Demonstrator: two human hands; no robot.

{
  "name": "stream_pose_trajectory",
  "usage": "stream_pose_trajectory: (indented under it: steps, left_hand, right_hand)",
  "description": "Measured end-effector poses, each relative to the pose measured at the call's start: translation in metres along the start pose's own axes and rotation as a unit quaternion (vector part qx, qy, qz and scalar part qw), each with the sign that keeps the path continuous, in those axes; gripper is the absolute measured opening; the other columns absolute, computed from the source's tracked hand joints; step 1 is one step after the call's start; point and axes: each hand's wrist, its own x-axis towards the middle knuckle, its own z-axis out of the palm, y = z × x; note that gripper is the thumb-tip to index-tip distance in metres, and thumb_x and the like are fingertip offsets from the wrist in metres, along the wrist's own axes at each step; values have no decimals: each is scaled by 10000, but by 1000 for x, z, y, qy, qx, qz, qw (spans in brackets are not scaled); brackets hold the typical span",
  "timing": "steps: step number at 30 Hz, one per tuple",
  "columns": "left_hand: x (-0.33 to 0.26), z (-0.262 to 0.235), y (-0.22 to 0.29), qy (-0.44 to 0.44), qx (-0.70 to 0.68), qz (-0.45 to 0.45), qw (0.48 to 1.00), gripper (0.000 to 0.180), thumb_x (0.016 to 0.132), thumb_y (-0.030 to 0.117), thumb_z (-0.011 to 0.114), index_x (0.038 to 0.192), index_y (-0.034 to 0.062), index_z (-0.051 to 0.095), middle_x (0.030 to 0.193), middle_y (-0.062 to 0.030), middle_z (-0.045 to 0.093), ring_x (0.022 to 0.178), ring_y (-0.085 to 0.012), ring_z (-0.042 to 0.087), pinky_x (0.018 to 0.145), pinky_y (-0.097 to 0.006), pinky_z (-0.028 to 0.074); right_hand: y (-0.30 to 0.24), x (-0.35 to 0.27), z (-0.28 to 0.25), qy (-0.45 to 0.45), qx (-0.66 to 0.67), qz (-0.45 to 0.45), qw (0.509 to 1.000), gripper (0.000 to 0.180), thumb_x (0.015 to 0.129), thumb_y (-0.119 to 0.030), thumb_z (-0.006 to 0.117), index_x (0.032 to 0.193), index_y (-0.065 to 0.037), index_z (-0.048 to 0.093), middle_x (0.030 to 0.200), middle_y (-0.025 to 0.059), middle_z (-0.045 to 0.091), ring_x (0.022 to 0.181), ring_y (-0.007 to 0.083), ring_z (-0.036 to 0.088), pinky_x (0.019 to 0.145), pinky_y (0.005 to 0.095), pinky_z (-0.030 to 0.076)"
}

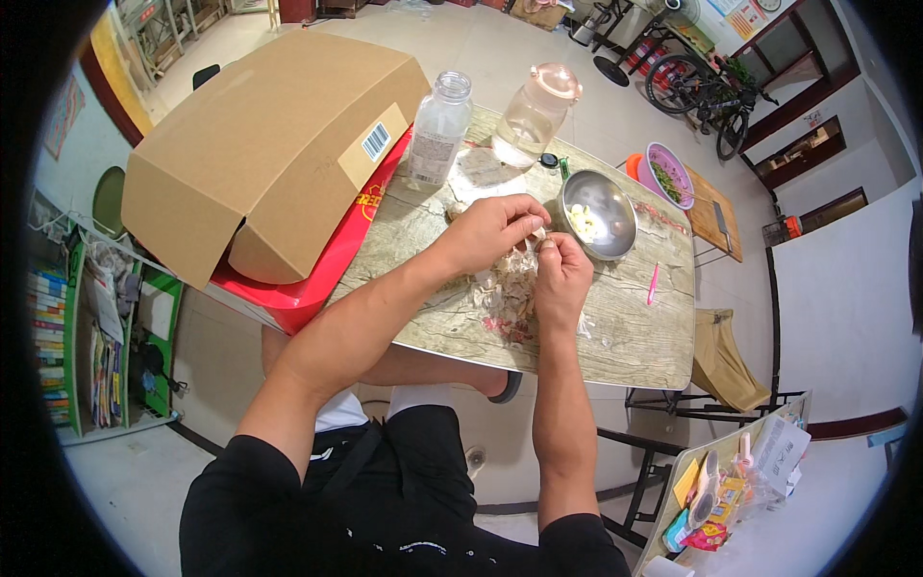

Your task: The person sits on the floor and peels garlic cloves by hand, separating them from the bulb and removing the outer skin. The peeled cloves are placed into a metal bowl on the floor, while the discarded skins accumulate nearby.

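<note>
My left hand (492, 233) and my right hand (562, 277) meet above the table, fingertips pinched together. Between them is a small pale garlic clove (540, 235), mostly covered by the fingers. Papery garlic skins (508, 288) lie in a loose heap under and between the hands. Just beyond my right hand stands a steel bowl (620, 219) with several peeled cloves (582, 219) on its left side. A brownish piece, perhaps more garlic, shows partly behind my left hand.
On the wood-patterned table (625, 332) lie a pink pen-like tool (654, 285) and a small black cap (548, 160). A clear jar (440, 135) and a pitcher of liquid (531, 120) stand at the back. A cardboard box (279, 125) on a red box (317, 293) fills the left side.
</note>
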Motion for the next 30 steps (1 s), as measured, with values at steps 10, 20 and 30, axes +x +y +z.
stream_pose_trajectory:
  steps: [10,20,30]
  left_hand:
    - [1,-7,3,-40,155,157,975,203,925,92,715,1106,0,727,996,-102,713,898,-211,679,810,-321,533]
    - [4,-9,4,-24,-162,-19,986,208,999,97,654,1177,-7,688,1006,-14,697,934,-82,642,855,-247,532]
    - [8,-16,-2,-26,-186,-29,982,283,1043,139,604,1290,11,653,1007,21,649,863,-52,581,799,-219,511]
  right_hand:
    - [7,3,-3,23,71,27,997,166,994,-83,569,890,7,663,747,-74,543,650,12,419,577,194,333]
    - [4,3,-2,26,76,30,996,168,991,-99,573,855,-30,643,684,-53,528,572,26,419,517,194,323]
    - [1,0,5,-16,-80,18,997,70,933,-49,608,942,9,645,746,-34,569,635,38,462,580,229,399]
